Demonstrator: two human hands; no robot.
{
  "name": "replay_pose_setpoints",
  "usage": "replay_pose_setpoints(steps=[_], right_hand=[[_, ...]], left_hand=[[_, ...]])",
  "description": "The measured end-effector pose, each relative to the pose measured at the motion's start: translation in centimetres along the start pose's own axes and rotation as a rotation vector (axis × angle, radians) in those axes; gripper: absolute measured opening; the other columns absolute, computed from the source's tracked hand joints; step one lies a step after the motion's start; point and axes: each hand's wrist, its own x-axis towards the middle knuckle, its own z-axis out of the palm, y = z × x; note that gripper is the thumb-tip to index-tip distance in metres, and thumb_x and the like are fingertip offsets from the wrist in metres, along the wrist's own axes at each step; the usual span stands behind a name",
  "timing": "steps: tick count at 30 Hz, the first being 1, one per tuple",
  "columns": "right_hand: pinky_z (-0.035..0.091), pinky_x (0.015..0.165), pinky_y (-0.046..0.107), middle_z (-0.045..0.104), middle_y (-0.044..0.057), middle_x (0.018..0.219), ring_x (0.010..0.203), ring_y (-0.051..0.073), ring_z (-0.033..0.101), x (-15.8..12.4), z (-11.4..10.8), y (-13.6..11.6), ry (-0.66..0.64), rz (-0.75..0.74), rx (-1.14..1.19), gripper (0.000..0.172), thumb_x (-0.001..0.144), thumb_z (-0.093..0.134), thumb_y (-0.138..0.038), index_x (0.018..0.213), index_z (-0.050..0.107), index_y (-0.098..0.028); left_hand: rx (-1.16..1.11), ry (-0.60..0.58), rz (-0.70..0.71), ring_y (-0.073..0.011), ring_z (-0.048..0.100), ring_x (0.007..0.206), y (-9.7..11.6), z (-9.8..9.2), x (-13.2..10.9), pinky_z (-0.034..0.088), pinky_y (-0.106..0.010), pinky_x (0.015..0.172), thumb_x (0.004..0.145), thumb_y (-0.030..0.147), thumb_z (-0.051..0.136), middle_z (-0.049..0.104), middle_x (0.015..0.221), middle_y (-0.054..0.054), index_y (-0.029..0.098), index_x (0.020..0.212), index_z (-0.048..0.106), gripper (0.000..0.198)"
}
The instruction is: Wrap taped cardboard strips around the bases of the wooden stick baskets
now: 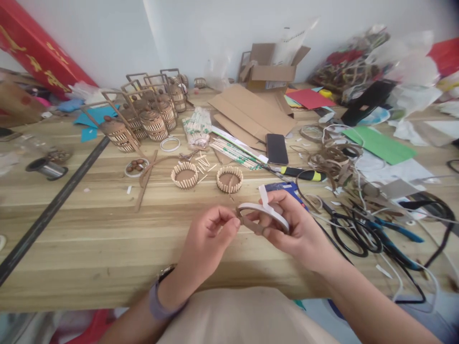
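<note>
Between my hands, above the table's front half, is a ring (263,208) with a white edge and brown strip material; a short white tab sticks up from it. My right hand (292,224) is closed around its right side. With thumb and forefinger, my left hand (218,227) pinches the brown strip at the ring's left end. Just beyond stand two round, shallow baskets of upright sticks, a left basket (184,175) and a right basket (229,179). A blue glue gun (287,187) lies partly behind my right hand.
Small wooden lanterns (154,123) with handles stand at the back left. A phone (277,148), a yellow-black cutter (303,173) and bundled sticks (236,153) lie ahead. Scissors (355,236), pliers (398,229), cables and curled brown strips (333,160) crowd the right. A cardboard box (272,73) stands behind.
</note>
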Motion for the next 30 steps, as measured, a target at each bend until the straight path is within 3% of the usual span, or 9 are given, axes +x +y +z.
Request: replay_pose_setpoints(steps=[4, 11, 15, 19, 24, 30], right_hand=[[0.052, 0.063, 0.025, 0.060, -0.006, 0.067, 0.082, 0.019, 0.071, -0.2, 0.1, 0.4, 0.009, 0.002, 0.066, 0.033, 0.077, 0.069, -0.017, 0.100, 0.047, -0.028], [0.049, 0.057, 0.021, 0.059, -0.006, 0.066, 0.086, 0.019, 0.072, -0.7, -0.6, 1.1, 0.030, -0.056, 0.074, 0.032, 0.079, 0.068, -0.012, 0.101, 0.050, -0.028], [0.050, 0.057, 0.018, 0.060, -0.006, 0.066, 0.090, 0.019, 0.073, -0.8, -0.8, 1.2, 0.030, -0.081, 0.032, 0.036, 0.078, 0.066, -0.007, 0.102, 0.051, -0.029], [0.047, 0.052, 0.016, 0.063, -0.006, 0.069, 0.080, 0.016, 0.073, -0.9, -0.8, 1.5, 0.049, -0.104, -0.019, 0.036, 0.077, 0.063, -0.004, 0.100, 0.051, -0.029], [0.050, 0.054, 0.019, 0.072, -0.001, 0.082, 0.072, 0.013, 0.071, -1.2, -0.4, 2.3, 0.073, -0.048, -0.045, 0.031, 0.079, 0.064, -0.009, 0.099, 0.050, -0.028], [0.048, 0.057, 0.021, 0.073, 0.001, 0.082, 0.075, 0.015, 0.069, -1.3, 0.4, 3.0, 0.075, 0.073, 0.025, 0.027, 0.082, 0.070, -0.024, 0.100, 0.050, -0.026]], left_hand=[[-0.095, 0.011, -0.045, -0.0151, 0.054, 0.075, -0.3, 0.2, 0.1, 0.041, -0.023, 0.060, 0.083, 0.033, 0.061, 0.058, 0.071, 0.000, 0.020, 0.071, 0.058, 0.018], [-0.090, 0.051, -0.019, -0.0138, 0.051, 0.070, -0.2, 0.1, 0.0, 0.039, -0.022, 0.057, 0.082, 0.032, 0.062, 0.054, 0.069, 0.001, 0.020, 0.069, 0.057, 0.019], [-0.128, 0.051, -0.030, -0.0130, 0.055, 0.069, -0.3, 0.0, -0.2, 0.043, -0.022, 0.060, 0.083, 0.031, 0.062, 0.058, 0.069, 0.002, 0.019, 0.070, 0.058, 0.018], [-0.177, -0.001, -0.019, -0.0140, 0.064, 0.074, -0.2, 0.0, -0.6, 0.051, -0.024, 0.069, 0.088, 0.031, 0.060, 0.067, 0.076, -0.001, 0.019, 0.076, 0.059, 0.017], [-0.148, 0.016, 0.071, -0.0133, 0.068, 0.080, -0.2, 0.0, -1.0, 0.054, -0.024, 0.073, 0.091, 0.027, 0.059, 0.071, 0.099, -0.005, 0.019, 0.077, 0.060, 0.016], [0.041, 0.105, 0.230, -0.0164, 0.065, 0.099, -1.0, -0.1, -1.1, 0.054, -0.027, 0.086, 0.093, 0.021, 0.055, 0.070, 0.104, -0.004, 0.022, 0.082, 0.060, 0.012]])
